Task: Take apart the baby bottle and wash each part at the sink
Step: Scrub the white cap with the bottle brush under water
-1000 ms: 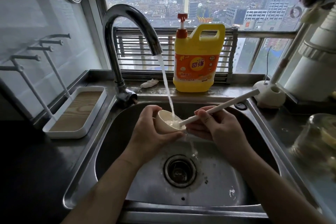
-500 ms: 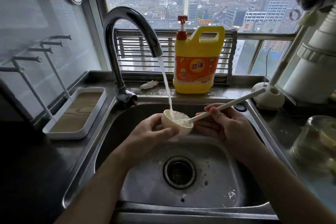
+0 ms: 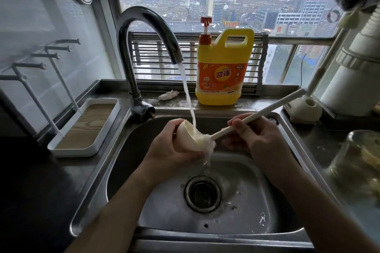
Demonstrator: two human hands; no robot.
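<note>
L hand (image 3: 172, 148) curled round cream cap (image 3: 186, 130) under faucet (image 3: 144, 33) stream, R hand (image 3: 255, 137) pinching white brush (image 3: 267, 108) into it, yellow jug (image 3: 223, 76) right of faucet reads 奇强

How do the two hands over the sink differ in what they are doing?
The left hand cups a cream cup-shaped part; the right hand pinches a long white brush. The left hand's part sits under the water stream; the right hand is off to its side. Both are above the sink.
</note>
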